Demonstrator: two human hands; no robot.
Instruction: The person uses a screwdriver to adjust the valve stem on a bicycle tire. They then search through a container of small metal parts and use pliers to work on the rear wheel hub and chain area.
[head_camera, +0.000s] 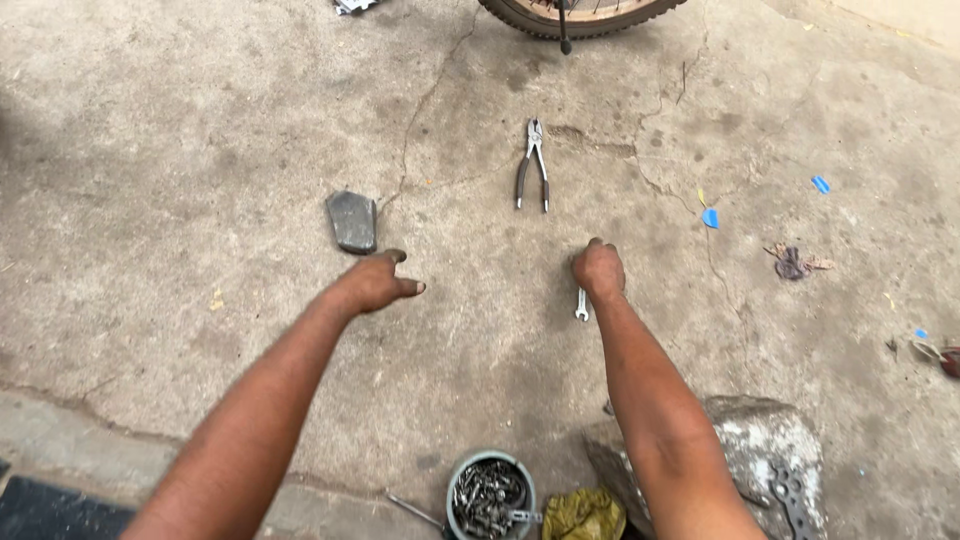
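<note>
Right hand (598, 270): curled into a loose fist with the knuckles up, fingers folded around the upper end of a small spanner (581, 303) on the concrete floor (180, 150)

Spanner: small, silver, lying on the floor (only its lower open end shows below the fist); whether it is lifted or still resting cannot be told

Left hand (378, 282): holding nothing, fingers bent and pressed loosely together, thumb sticking out to the side, hovering low over the floor

Flat grey stone (352, 221): just beyond the left hand, near its fingertips but apart from them

Pliers (533, 165): lying on the floor farther out, between the two hands' lines, handles spread and pointing toward the person, jaws pointing at the wheel

Bicycle wheel (580, 15): at the top edge, only the lower arc of the tyre in view

Tin of screws (490, 495): round container full of small metal parts, at the bottom edge between the forearms

Large rock (760, 440): under the right forearm, a perforated metal piece lying on it

Floor: cracked, with blue scraps and a rag off to the right
</note>
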